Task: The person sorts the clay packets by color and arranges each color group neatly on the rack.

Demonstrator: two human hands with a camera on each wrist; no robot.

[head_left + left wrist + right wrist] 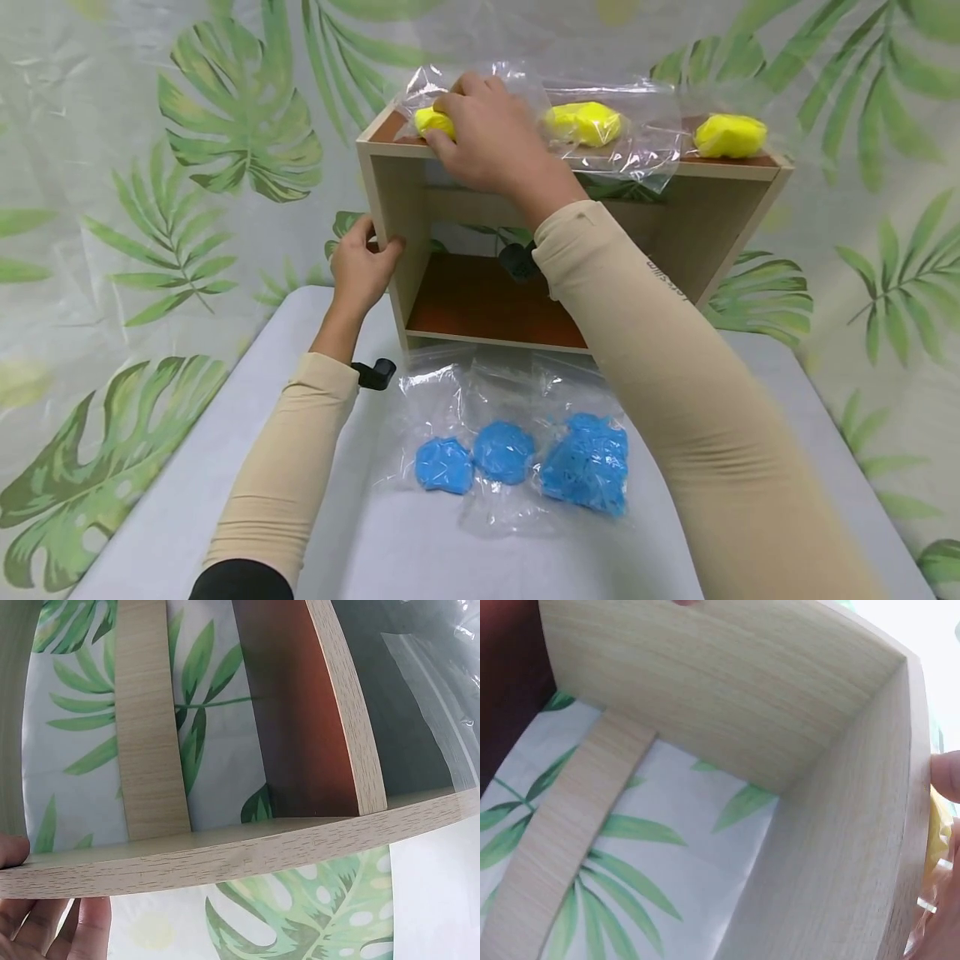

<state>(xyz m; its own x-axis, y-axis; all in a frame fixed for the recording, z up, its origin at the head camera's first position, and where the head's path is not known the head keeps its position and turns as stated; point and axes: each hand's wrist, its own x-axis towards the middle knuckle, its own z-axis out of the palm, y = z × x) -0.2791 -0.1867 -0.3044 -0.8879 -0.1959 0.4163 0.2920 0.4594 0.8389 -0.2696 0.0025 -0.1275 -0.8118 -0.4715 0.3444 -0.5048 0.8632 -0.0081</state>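
A yellow bag [435, 122] is held down on top of the shelf [390, 200] by the right hand [491, 137], fingers curled over it. The shelf's side is gripped by the left hand [362, 265] (likely to keep it steady). Blue bags [517, 457] are left on the worktop [187, 500].

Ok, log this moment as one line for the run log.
left hand: grips shelf side panel | right hand: holds yellow clay bag on shelf top | blue clay bags: on table

Head view looks down from above; wrist views close inside wooden shelf [390, 242].
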